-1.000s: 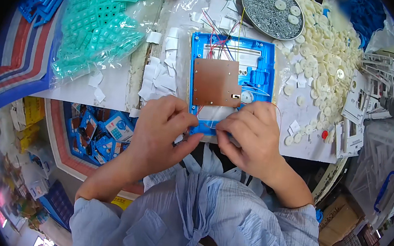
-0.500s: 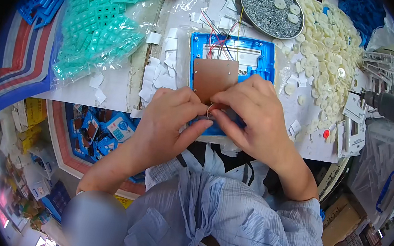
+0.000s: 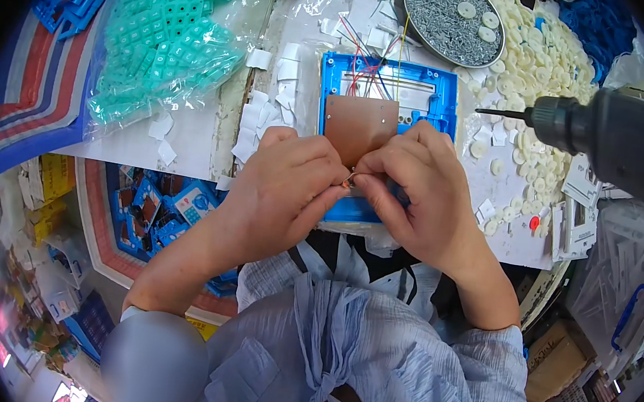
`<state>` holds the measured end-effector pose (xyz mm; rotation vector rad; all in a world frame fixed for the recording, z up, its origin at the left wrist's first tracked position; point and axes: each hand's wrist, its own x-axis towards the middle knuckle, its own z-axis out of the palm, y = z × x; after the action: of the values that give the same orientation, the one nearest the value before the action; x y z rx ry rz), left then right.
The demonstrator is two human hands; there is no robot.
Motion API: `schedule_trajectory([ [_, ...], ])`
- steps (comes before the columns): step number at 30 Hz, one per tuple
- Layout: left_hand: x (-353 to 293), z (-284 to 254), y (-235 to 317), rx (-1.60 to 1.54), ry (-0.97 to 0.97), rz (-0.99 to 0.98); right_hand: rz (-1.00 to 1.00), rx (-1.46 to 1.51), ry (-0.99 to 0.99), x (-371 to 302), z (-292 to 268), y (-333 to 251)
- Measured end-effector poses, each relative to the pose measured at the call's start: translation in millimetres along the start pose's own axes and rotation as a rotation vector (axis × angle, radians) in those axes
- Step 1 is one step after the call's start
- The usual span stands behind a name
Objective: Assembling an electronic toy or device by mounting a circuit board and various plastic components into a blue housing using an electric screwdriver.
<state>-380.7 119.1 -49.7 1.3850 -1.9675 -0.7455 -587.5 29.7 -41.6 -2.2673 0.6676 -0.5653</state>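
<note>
A blue plastic casing (image 3: 447, 97) lies in front of me, with a brown circuit board (image 3: 359, 123) resting over its middle. Thin coloured wires (image 3: 366, 59) rise behind the board. At the board's near edge, the fingertips of my left hand (image 3: 288, 194) and my right hand (image 3: 419, 199) meet in a pinch. Between them is a thin wire (image 3: 350, 177) with a small orange-coloured bit at it; both hands are closed on it. My fingers hide most of the wire and the near part of the casing.
An electric screwdriver (image 3: 592, 130) hangs at the right, its bit pointing left. A round tray of screws (image 3: 454, 32) stands behind a heap of cream discs (image 3: 536, 74). Green keypads (image 3: 162, 54) fill a bag at left. Assembled blue units (image 3: 154, 212) sit in a bin below.
The electric screwdriver has swung left and now looms larger at the right. My fingertips have drawn closer together on the wire. The whole view has shifted slightly.
</note>
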Motion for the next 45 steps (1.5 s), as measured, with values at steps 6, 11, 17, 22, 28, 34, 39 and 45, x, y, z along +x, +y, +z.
schedule_trajectory([
  [6,-3,-7,2,0.002,0.004,-0.060,0.021,0.023,-0.032,1,-4,3],
  [11,-1,-1,4,0.033,0.064,-0.078,0.031,-0.002,-0.034,0,-4,1],
  [17,4,4,5,0.049,0.097,-0.060,0.039,0.005,-0.021,-1,-4,0],
  [22,6,7,4,0.095,0.101,-0.023,0.058,0.018,-0.023,-1,-3,1],
  [28,9,11,1,0.083,0.123,-0.007,0.057,0.051,0.032,-3,-1,4],
  [34,9,1,9,0.030,0.101,-0.016,0.052,0.045,0.002,-2,-5,3],
  [39,7,2,5,0.024,0.087,-0.020,0.055,0.044,0.005,-2,-5,3],
  [45,7,3,2,0.030,0.087,-0.035,0.057,0.032,-0.006,-2,-4,1],
])
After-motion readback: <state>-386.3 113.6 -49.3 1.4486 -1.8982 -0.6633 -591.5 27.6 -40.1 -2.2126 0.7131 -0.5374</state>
